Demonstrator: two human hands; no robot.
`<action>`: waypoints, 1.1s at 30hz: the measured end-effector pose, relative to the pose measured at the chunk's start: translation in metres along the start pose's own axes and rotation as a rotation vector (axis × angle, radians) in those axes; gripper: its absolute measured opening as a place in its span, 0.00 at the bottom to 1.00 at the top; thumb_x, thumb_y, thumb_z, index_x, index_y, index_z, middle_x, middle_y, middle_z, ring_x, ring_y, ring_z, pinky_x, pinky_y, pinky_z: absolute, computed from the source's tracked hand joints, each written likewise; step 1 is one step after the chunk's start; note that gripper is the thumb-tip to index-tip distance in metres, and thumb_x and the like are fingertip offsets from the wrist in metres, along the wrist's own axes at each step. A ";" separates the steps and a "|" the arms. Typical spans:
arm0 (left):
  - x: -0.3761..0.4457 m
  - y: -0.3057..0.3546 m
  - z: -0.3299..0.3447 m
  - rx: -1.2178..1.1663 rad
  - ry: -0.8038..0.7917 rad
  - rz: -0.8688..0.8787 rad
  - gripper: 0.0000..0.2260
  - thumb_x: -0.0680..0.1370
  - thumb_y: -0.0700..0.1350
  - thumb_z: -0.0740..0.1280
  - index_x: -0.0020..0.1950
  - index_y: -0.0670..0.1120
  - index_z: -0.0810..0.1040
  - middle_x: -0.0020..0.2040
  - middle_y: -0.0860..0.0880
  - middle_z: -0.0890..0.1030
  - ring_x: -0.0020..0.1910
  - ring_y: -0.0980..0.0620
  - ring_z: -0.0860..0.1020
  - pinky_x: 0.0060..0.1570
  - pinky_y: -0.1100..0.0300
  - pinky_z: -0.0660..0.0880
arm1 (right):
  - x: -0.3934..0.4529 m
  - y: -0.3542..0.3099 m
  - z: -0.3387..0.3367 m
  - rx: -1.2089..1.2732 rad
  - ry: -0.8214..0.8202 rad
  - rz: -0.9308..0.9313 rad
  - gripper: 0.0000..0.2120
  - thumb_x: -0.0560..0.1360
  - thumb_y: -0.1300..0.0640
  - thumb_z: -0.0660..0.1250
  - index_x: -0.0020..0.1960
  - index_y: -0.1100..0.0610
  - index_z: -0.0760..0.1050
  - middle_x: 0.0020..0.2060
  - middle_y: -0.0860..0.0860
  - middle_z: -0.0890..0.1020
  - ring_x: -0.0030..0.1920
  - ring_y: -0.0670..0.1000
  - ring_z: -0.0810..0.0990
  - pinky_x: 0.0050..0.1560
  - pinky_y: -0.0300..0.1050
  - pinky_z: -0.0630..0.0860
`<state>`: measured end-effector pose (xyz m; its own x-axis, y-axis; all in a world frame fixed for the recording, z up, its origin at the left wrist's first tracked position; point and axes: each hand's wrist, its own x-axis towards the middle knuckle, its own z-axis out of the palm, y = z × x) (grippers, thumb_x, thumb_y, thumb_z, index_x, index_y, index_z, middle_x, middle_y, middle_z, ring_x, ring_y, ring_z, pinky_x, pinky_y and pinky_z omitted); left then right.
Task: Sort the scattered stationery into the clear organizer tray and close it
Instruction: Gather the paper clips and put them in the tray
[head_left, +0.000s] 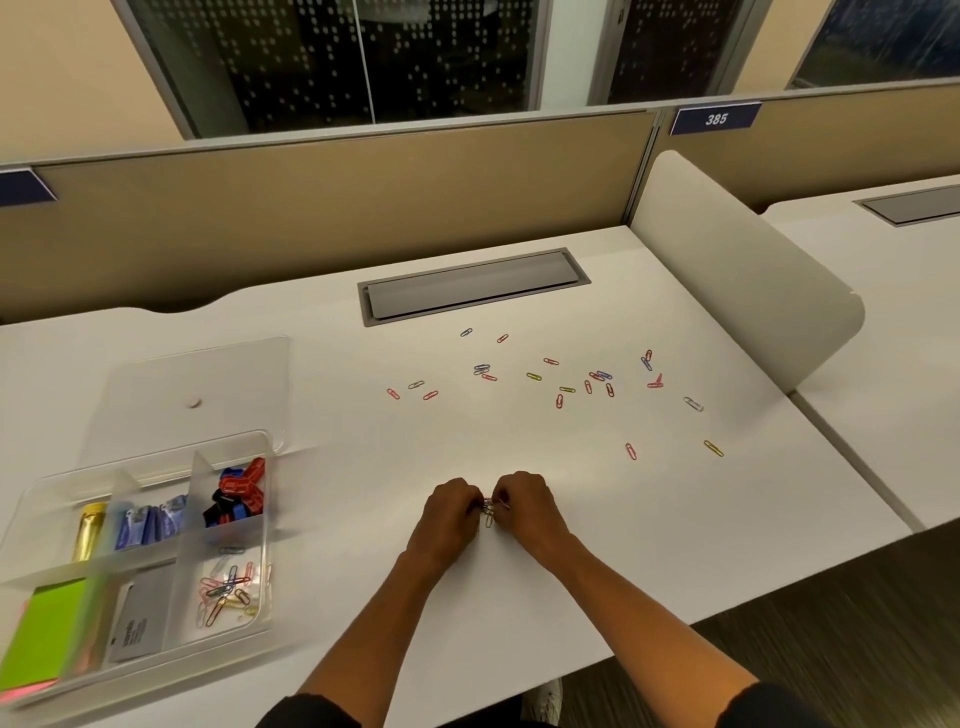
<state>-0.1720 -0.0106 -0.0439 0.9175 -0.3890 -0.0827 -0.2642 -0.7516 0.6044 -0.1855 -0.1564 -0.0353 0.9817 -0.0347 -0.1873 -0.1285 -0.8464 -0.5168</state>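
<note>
A small bunch of paper clips (489, 508) sits pinched between the left hand (448, 514) and right hand (525, 506) above the white desk (519, 597). More loose clips (559, 400) lie scattered beyond. The clear organizer tray (262, 525) stands open at left, its lid (208, 384) behind it.

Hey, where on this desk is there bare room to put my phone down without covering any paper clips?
Bare desk lies right of the right hand, below the two nearest clips. Another bare patch sits between the organizer tray and the left hand. Crowded: the scattered paper clips between the cable hatch and the hands.
</note>
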 end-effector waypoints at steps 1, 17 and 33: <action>-0.001 -0.002 -0.002 -0.026 0.014 -0.006 0.07 0.73 0.37 0.63 0.42 0.42 0.80 0.40 0.46 0.79 0.41 0.49 0.74 0.39 0.59 0.67 | 0.001 0.001 -0.002 0.072 0.009 0.023 0.05 0.70 0.63 0.68 0.45 0.60 0.82 0.43 0.55 0.83 0.45 0.53 0.80 0.42 0.41 0.72; -0.050 -0.036 -0.091 -0.400 0.350 -0.288 0.04 0.71 0.37 0.71 0.44 0.43 0.84 0.40 0.47 0.84 0.39 0.50 0.82 0.45 0.59 0.79 | 0.016 -0.101 0.005 1.157 -0.250 0.187 0.06 0.70 0.69 0.72 0.48 0.68 0.81 0.43 0.60 0.84 0.43 0.54 0.84 0.45 0.40 0.81; -0.166 -0.130 -0.170 -0.142 0.606 -0.545 0.04 0.70 0.35 0.72 0.42 0.42 0.84 0.37 0.46 0.84 0.34 0.54 0.79 0.38 0.67 0.76 | -0.006 -0.253 0.091 0.596 -0.356 -0.263 0.05 0.71 0.61 0.72 0.47 0.59 0.82 0.41 0.54 0.85 0.40 0.51 0.84 0.47 0.42 0.81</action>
<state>-0.2393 0.2420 0.0258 0.9179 0.3960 0.0241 0.2671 -0.6616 0.7007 -0.1721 0.1059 0.0205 0.8988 0.3890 -0.2021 -0.0497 -0.3676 -0.9287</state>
